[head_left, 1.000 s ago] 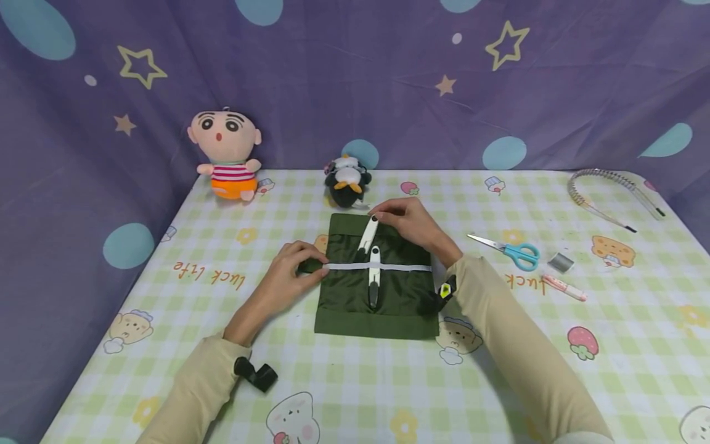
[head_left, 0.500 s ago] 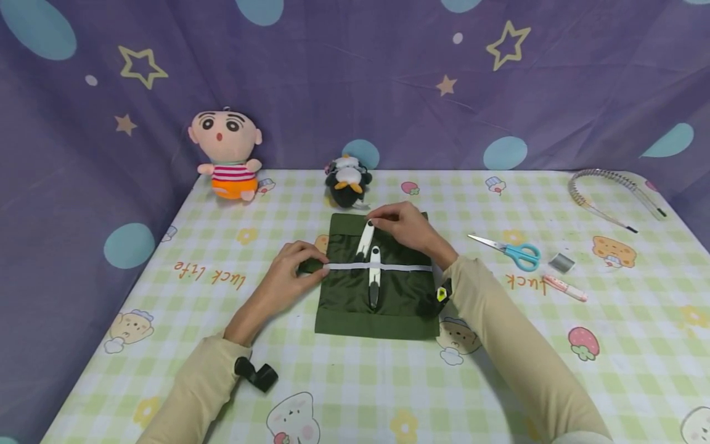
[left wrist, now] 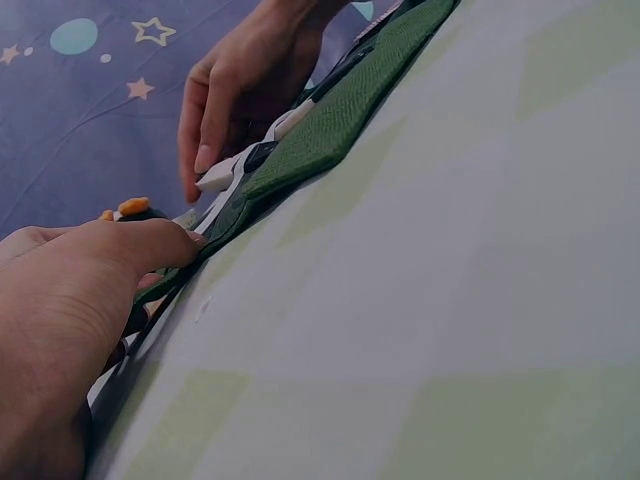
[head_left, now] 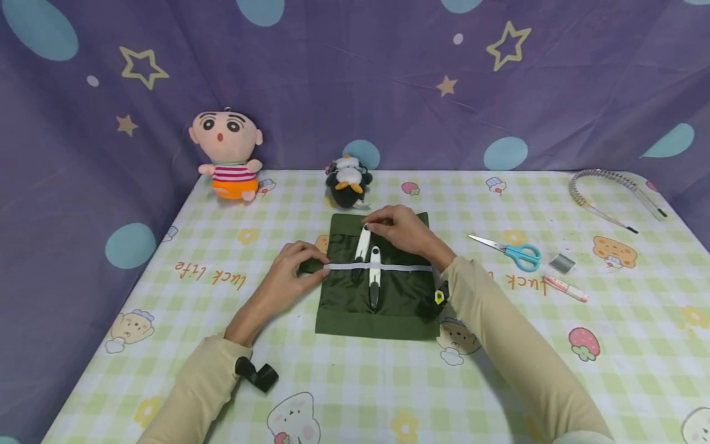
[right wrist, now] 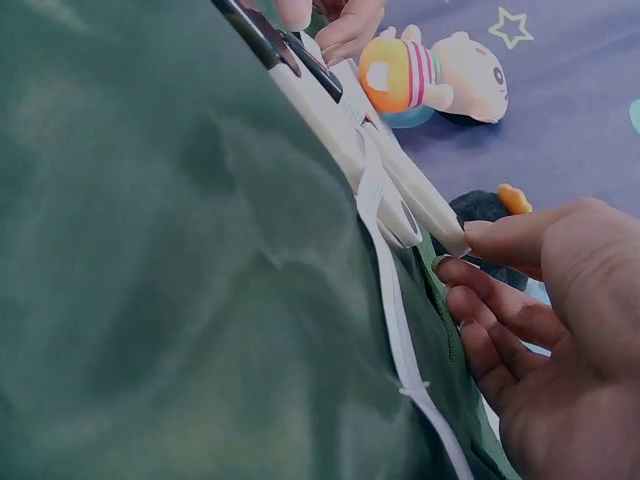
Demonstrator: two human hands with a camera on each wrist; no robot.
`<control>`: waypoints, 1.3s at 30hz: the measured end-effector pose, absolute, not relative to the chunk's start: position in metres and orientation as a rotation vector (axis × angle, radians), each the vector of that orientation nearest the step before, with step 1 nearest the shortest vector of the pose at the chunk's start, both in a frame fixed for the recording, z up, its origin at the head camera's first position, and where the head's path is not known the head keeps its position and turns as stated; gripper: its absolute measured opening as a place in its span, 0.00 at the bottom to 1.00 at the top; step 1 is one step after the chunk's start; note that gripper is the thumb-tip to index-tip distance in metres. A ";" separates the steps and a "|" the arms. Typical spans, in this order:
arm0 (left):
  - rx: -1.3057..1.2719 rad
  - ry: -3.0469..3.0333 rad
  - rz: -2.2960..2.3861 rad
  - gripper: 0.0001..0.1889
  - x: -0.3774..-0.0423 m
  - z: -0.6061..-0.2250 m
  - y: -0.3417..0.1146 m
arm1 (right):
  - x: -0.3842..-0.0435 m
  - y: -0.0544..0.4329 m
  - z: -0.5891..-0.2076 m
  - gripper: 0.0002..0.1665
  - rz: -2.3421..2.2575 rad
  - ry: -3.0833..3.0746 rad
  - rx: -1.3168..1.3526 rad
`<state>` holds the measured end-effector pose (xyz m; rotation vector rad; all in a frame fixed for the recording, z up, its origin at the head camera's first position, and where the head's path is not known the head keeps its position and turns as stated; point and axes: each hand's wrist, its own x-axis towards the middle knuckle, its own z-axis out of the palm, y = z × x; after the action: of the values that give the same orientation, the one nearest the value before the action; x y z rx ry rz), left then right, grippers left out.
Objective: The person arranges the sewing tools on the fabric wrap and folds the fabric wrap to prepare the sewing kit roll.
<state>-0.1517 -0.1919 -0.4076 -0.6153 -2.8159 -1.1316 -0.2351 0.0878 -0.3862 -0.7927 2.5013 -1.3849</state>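
Note:
A dark green cloth [head_left: 344, 322] lies flat on the table with a white elastic band [head_left: 407, 267] running across it. My left hand [head_left: 288, 271] pinches its left edge at the band's end. In my right hand [head_left: 406, 230], thumb and fingers pinch the top end of a slim white tool with a dark tip [head_left: 362, 243]. That tool slants, and its dark lower part passes behind the band. Right beside it, a matching white tool with a dark tip [head_left: 375, 280] is upright under the band. The right wrist view shows both white tools [right wrist: 425, 200] close together.
Right of the cloth lie blue-handled scissors [head_left: 521, 256], a small grey spool-like piece [head_left: 562, 263] and a pink-and-white pen-like stick [head_left: 566, 288]. A headband [head_left: 599, 174] is at the back right. A penguin plush [head_left: 347, 185] and a doll [head_left: 227, 154] stand behind.
My right hand has moved slightly left and towards me, and the slanted tool has slid further down, its dark part now behind the band. The left hand stays put.

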 end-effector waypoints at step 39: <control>-0.630 -2.787 -1.123 0.08 -0.151 -0.410 -0.191 | -0.229 0.079 -0.385 0.15 -1.232 2.477 -0.942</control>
<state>-0.1515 -0.1911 -0.4096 -0.6304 -2.7867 -1.1225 -0.2286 0.0790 -0.3848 -0.9422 2.4773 -1.2322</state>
